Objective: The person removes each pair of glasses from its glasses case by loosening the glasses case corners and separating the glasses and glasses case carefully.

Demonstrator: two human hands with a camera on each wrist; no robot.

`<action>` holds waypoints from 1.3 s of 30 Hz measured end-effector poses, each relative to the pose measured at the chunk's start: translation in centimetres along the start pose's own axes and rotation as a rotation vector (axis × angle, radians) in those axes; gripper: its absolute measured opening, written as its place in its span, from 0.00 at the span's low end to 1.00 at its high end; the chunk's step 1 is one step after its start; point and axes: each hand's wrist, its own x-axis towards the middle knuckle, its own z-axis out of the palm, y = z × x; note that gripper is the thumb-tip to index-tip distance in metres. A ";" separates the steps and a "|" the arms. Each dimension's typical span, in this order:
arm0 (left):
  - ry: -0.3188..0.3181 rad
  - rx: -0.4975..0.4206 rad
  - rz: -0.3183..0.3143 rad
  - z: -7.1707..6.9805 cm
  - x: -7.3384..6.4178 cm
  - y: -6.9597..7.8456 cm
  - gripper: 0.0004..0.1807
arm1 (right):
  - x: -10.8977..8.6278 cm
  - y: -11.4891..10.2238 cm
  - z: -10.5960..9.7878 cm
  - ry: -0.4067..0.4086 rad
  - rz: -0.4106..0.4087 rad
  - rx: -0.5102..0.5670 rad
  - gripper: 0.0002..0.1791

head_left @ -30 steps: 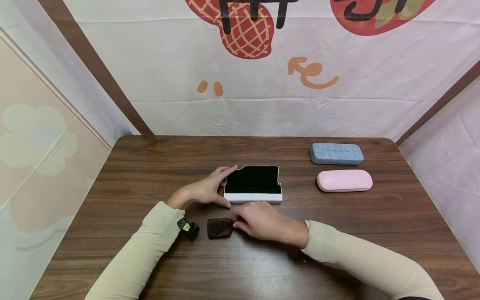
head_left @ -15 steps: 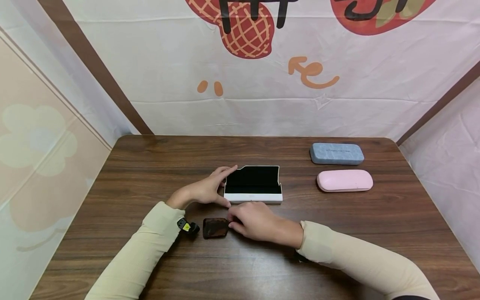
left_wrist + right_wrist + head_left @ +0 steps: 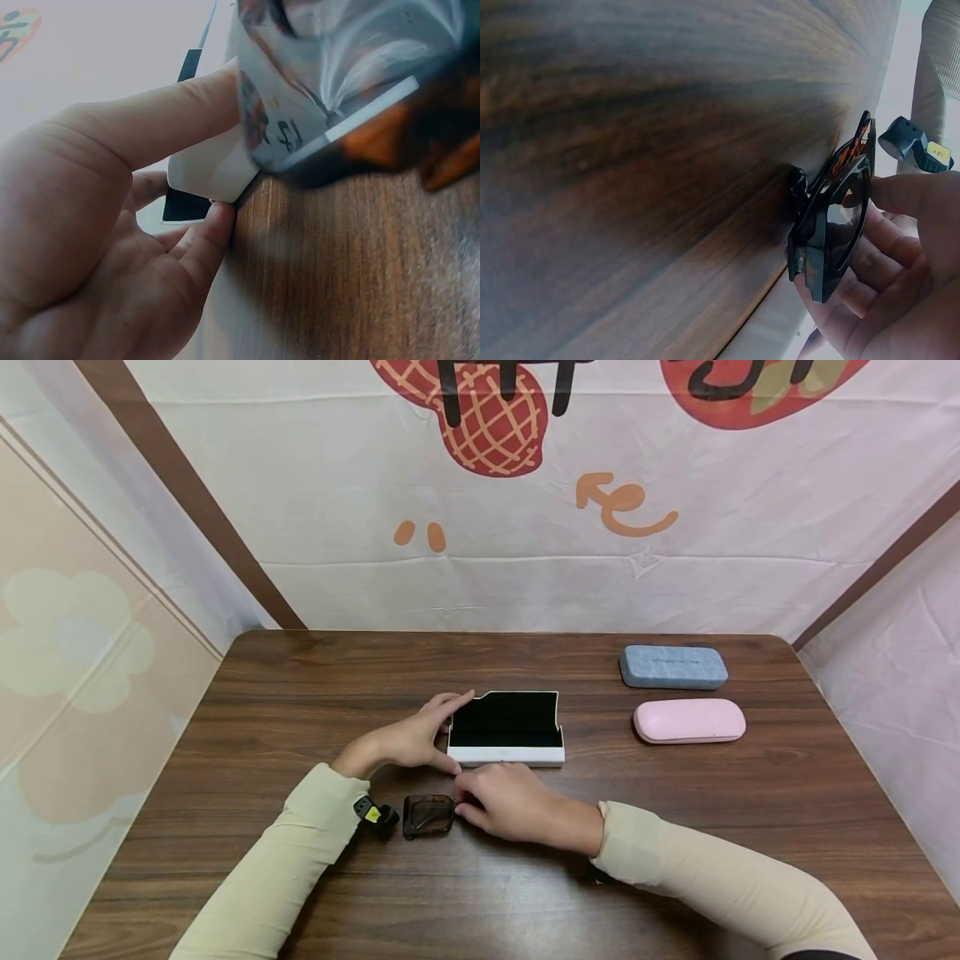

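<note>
An open white glasses case (image 3: 506,757) with a black lining lies mid-table. My left hand (image 3: 408,739) holds its left end, thumb at the front and fingers at the far side. Just in front of the case, my right hand (image 3: 513,802) pinches a pair of tortoiseshell sunglasses (image 3: 429,817) by one side; the rest extends left, over the table. In the right wrist view the dark frame of the sunglasses (image 3: 817,259) sits between thumb and fingers, close to the tabletop. Up close in the left wrist view, a lens of the sunglasses (image 3: 360,60) partly covers the case (image 3: 210,169).
A blue glasses case (image 3: 673,667) and a pink glasses case (image 3: 690,722), both closed, lie at the back right of the wooden table (image 3: 315,677). A printed cloth wall (image 3: 480,593) rises behind the far edge.
My right hand has shifted slightly left with the sunglasses and tilted them, so that a lens now looks see-through. The left hand and the white case have stayed put.
</note>
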 end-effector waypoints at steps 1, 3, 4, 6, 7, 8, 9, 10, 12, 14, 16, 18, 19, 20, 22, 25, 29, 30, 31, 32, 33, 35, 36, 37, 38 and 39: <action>0.000 0.001 0.001 0.0 0.0 0.0 0.61 | 0.0 0.0 0.0 0.001 0.000 0.001 0.05; 0.001 0.001 0.002 0.0 0.0 0.1 0.61 | 0.0 0.0 0.0 0.001 0.001 0.003 0.04; 0.001 0.000 0.002 0.0 0.0 0.1 0.61 | 0.0 0.0 0.0 0.001 0.001 0.005 0.04; 0.002 -0.001 0.002 0.0 0.0 0.1 0.61 | 0.0 0.1 0.1 0.001 0.003 0.009 0.04; 0.002 -0.001 0.002 0.0 0.0 0.1 0.61 | 0.0 0.1 0.1 0.001 0.003 0.011 0.04; 0.002 -0.002 0.001 0.0 0.0 0.1 0.61 | 0.0 0.1 0.0 0.001 0.002 0.013 0.04; 0.001 -0.003 0.000 0.0 0.0 0.1 0.61 | 0.0 0.1 0.0 0.001 0.002 0.014 0.04; 0.000 -0.004 -0.001 0.0 0.0 0.1 0.61 | 0.0 0.1 0.0 0.001 0.000 0.016 0.04; -0.002 -0.003 -0.002 0.0 0.0 0.0 0.61 | 0.0 0.1 0.0 0.000 -0.002 0.017 0.04; -0.004 -0.003 -0.007 0.0 0.0 0.0 0.61 | 0.0 0.1 0.0 -0.002 -0.004 0.022 0.04; -0.009 -0.004 -0.014 0.0 0.0 0.0 0.61 | 0.0 0.1 0.0 -0.005 -0.005 0.028 0.04; -0.014 -0.005 -0.018 0.0 0.0 0.0 0.61 | 0.0 0.1 0.0 -0.010 -0.007 0.034 0.04; -0.015 -0.006 -0.020 -0.1 0.0 0.0 0.61 | 0.0 0.1 0.0 -0.011 -0.007 0.036 0.04; -0.016 -0.008 -0.021 -0.1 0.0 0.0 0.61 | 0.0 0.1 0.0 -0.012 -0.007 0.038 0.04; -0.013 -0.010 -0.019 -0.1 0.0 0.0 0.61 | 0.0 0.1 -0.1 -0.012 -0.008 0.037 0.04; -0.007 -0.011 -0.018 -0.1 0.0 0.0 0.61 | 0.0 0.2 -0.2 -0.007 -0.010 0.036 0.04; -0.003 -0.002 -0.014 -0.1 0.1 0.0 0.61 | 0.0 0.2 -0.3 -0.006 -0.016 0.043 0.04; -0.002 0.000 -0.013 -0.1 0.1 0.0 0.61 | -0.1 0.2 -0.3 -0.004 -0.017 0.046 0.04; -0.002 -0.001 -0.011 -0.1 0.0 0.1 0.61 | -0.1 0.2 -0.3 -0.003 -0.016 0.047 0.04; -0.003 0.000 -0.009 0.0 0.0 0.1 0.61 | -0.1 0.2 -0.4 -0.001 -0.015 0.049 0.04; -0.002 0.002 -0.008 0.0 0.0 0.1 0.61 | -0.1 0.2 -0.4 0.002 -0.015 0.052 0.04; -0.001 0.002 -0.007 0.0 0.0 0.1 0.61 | -0.2 0.2 -0.5 0.007 -0.014 0.055 0.04; -0.002 0.000 -0.007 0.0 0.0 0.1 0.61 | -0.2 0.2 -0.6 0.009 -0.014 0.056 0.04; -0.001 0.001 -0.008 0.0 0.0 0.1 0.61 | -0.2 0.2 -0.7 0.013 -0.014 0.054 0.04; -0.001 0.002 -0.009 0.0 0.0 0.1 0.61 | -0.2 0.3 -0.7 0.015 -0.016 0.054 0.04; 0.000 0.003 -0.010 0.0 0.0 0.1 0.61 | -0.3 0.3 -0.8 0.018 -0.019 0.054 0.03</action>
